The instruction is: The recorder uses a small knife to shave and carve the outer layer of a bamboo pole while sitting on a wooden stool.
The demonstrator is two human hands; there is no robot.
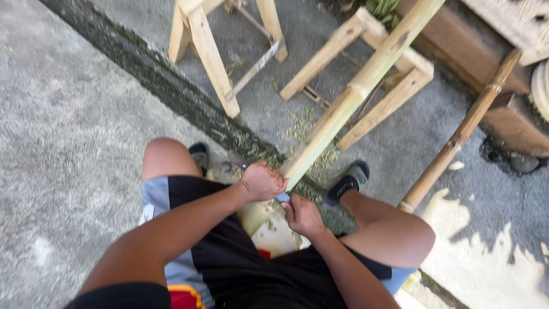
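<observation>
Bamboo pole [366,77] slants from upper right to centre. Left hand [262,181] grip clenched on knife [240,162]; right hand [303,216] grasps its blade end.

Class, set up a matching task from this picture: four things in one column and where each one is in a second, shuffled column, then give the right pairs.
Things
1. green bamboo pole
2. brown bamboo pole
3. blade
4. wooden stand

Places
A. leaning at the right, beyond the person's knee
B. upright at the top, left of the green pole
C. running from the hands up to the top edge
D. sticking out past the left hand

Pairs: 1-C, 2-A, 3-D, 4-B
</observation>
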